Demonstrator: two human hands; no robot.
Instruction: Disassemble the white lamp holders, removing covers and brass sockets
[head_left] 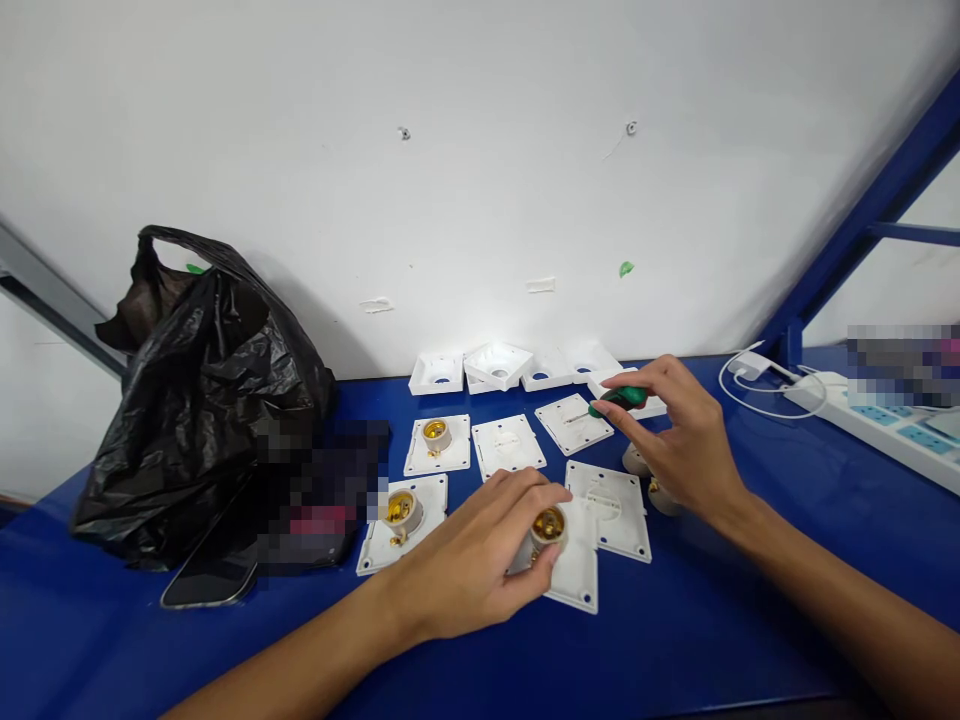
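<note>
My left hand (502,545) is closed round a lamp socket (550,524) with a brass-coloured inside, low over a white square plate (577,575). Between the thumb and fingers of my right hand (679,435) is a screwdriver (622,400) with a green handle, its thin shaft pointing left above another white plate (559,432). Two more plates to the left each carry a socket, one farther back (436,434) and one nearer (403,512). Bare plates lie at the middle (506,450) and right (619,525). Loose sockets (664,498) are partly hidden by my right hand.
Several white square covers (499,366) with round holes line the wall. A black plastic bag (202,400) stands at the left beside a phone (214,560). At the right are a white power strip (892,425) and cable. All rest on a blue table (675,640).
</note>
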